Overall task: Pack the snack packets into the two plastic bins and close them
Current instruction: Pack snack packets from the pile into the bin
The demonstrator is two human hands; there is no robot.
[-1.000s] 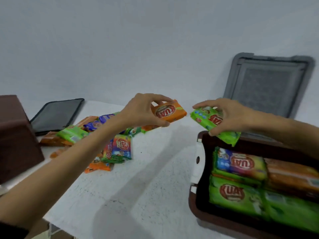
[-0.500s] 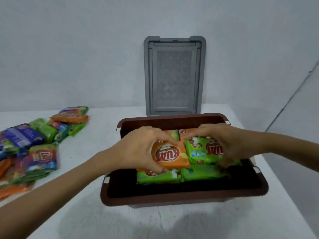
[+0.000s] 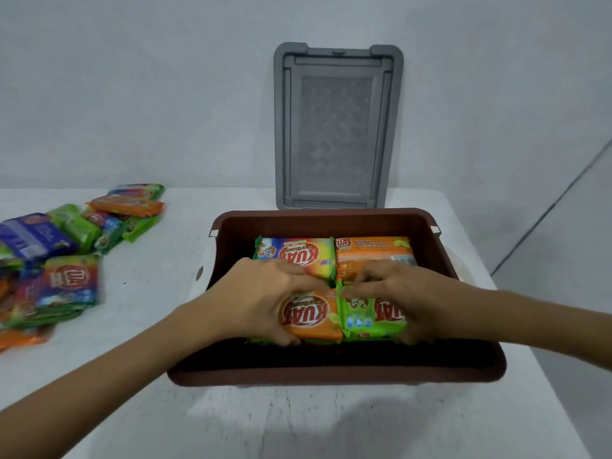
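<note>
— Near the six o'clock rim of the brown bin (image 3: 331, 372), what are the hands doing?
— Left hand (image 3: 261, 303) grips an orange packet (image 3: 314, 318), right hand (image 3: 400, 293) a green packet (image 3: 371, 321), fingers curled over the edges. They lie side by side, likely so the layer sits flat.
— And beyond?
— Two back packets (image 3: 294, 255) fill the twelve o'clock row. The grey lid (image 3: 334, 127) leans upright at twelve, clear of the opening. Loose packets (image 3: 73, 260) wait on the table (image 3: 159, 326) at nine; plenty left, I'd judge.
</note>
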